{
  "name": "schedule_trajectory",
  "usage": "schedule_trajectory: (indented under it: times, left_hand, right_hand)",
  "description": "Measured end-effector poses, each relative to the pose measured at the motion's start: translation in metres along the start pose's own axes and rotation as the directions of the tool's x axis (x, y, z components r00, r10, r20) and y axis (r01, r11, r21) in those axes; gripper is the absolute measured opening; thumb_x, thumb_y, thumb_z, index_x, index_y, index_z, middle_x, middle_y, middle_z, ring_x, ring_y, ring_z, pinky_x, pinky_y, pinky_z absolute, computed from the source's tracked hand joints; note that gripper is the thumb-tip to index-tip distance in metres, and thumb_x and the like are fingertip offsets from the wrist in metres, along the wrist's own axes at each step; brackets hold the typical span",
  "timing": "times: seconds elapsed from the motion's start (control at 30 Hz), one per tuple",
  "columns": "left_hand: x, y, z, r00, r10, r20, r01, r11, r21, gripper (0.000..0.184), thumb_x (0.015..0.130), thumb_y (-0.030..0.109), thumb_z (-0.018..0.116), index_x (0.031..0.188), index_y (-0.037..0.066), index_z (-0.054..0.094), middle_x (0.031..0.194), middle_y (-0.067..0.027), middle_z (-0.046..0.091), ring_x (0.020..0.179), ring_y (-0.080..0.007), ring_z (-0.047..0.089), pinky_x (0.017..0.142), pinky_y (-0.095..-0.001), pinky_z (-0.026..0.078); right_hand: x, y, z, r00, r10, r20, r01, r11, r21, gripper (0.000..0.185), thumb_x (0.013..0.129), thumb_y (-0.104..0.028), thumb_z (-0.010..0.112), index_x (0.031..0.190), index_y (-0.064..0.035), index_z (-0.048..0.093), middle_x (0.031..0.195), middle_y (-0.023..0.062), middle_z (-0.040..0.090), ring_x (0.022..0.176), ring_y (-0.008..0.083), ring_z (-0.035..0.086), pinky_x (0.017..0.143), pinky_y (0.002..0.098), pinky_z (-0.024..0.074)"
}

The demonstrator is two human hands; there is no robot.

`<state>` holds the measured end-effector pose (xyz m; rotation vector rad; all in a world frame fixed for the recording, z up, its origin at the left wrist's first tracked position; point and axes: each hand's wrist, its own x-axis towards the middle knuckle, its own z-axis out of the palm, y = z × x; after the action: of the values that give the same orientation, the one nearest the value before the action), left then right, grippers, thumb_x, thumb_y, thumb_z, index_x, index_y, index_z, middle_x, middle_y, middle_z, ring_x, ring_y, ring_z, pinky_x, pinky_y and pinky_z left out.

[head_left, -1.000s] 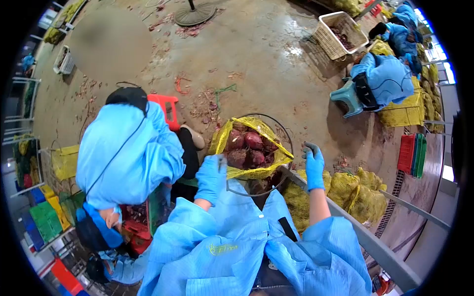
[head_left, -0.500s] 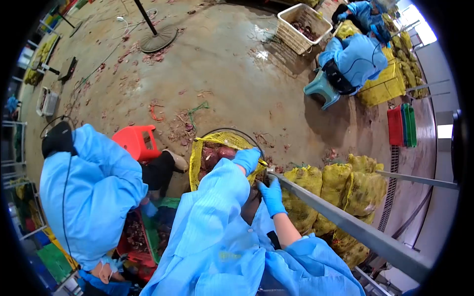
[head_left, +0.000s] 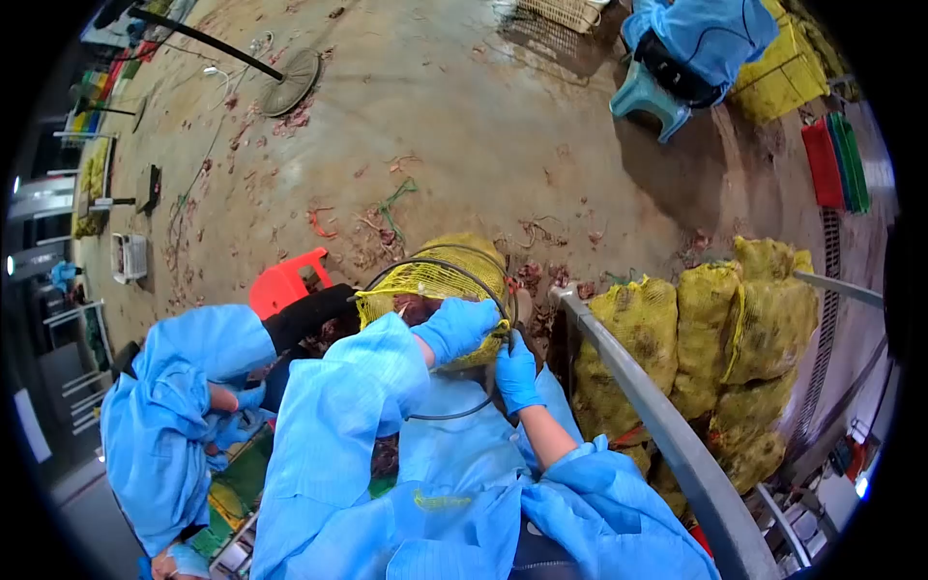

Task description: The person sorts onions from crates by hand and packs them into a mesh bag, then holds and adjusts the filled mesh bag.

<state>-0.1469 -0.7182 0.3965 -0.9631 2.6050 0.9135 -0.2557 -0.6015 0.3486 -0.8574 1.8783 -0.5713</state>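
A yellow mesh bag (head_left: 452,273) with dark red produce inside stands tilted in front of my body, its mouth facing me. A dark hoop (head_left: 440,261) runs around the bag's mouth. My left hand (head_left: 458,330) is closed on the right side of the bag's rim. Just to its right, my right hand (head_left: 517,375) is closed at the rim and hoop, its fingertips partly hidden. Most of the produce is hidden behind my left hand and sleeve.
Filled yellow mesh bags (head_left: 628,338) and a metal rail (head_left: 667,435) are at my right. A co-worker (head_left: 179,396) bends at the left near a red stool (head_left: 288,282). Another person (head_left: 710,43) sits on a blue stool (head_left: 650,100). A stand base (head_left: 292,83) is further off.
Both hands have come together at the bag's right rim. The bag has tipped, with its mouth turned toward me. The co-worker at the left has shifted lower, and the view has moved.
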Motion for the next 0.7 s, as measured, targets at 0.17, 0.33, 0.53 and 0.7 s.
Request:
schedule_trajectory:
  times: [0.17,0.33,0.53,0.7]
  left_hand:
    - [-0.012,0.009,-0.008,0.999,-0.026,-0.026,0.025,1.0,-0.013,0.008,0.073,0.016,0.05,0.073,0.008,0.051,0.075,-0.0105,0.05,0.06,-0.0311,0.054,0.051,-0.0419,0.043]
    - [-0.016,0.0,-0.021,0.987,-0.103,-0.126,0.095,0.993,-0.065,0.012,0.072,0.019,0.055,0.076,0.008,0.053,0.075,-0.0111,0.05,0.061,-0.0311,0.054,0.051,-0.0403,0.043]
    - [-0.012,0.0,-0.007,0.966,-0.157,-0.206,0.128,0.981,-0.149,0.011,0.072,0.016,0.055,0.08,0.009,0.055,0.076,-0.0122,0.052,0.062,-0.0317,0.055,0.055,-0.0403,0.043]
    - [-0.016,-0.003,-0.013,0.985,-0.128,-0.119,0.116,0.988,-0.099,0.011,0.072,0.014,0.053,0.081,0.008,0.055,0.078,-0.0119,0.052,0.067,-0.0315,0.055,0.057,-0.0399,0.043]
  right_hand:
    - [-0.003,-0.002,-0.003,1.0,0.013,0.013,-0.012,0.999,-0.039,0.025,0.08,-0.017,0.047,0.102,-0.0061,0.051,0.089,0.021,0.057,0.081,0.0366,0.055,0.068,0.0415,0.0442]
    - [-0.015,-0.023,-0.015,1.0,0.019,0.021,-0.018,1.0,-0.014,0.021,0.079,-0.017,0.051,0.097,-0.0055,0.051,0.086,0.0155,0.058,0.076,0.0293,0.058,0.064,0.0366,0.0453]
    - [-0.055,-0.038,0.024,0.695,0.269,0.667,-0.718,0.293,0.631,0.023,0.083,-0.02,0.047,0.103,-0.0081,0.043,0.093,0.0084,0.051,0.078,0.0204,0.053,0.07,0.036,0.0483]
    - [-0.005,-0.037,0.061,0.739,0.226,0.635,-0.417,-0.586,0.695,0.043,0.085,-0.047,0.034,0.096,-0.008,0.048,0.102,0.0142,0.052,0.093,0.0252,0.051,0.086,0.0393,0.0392]
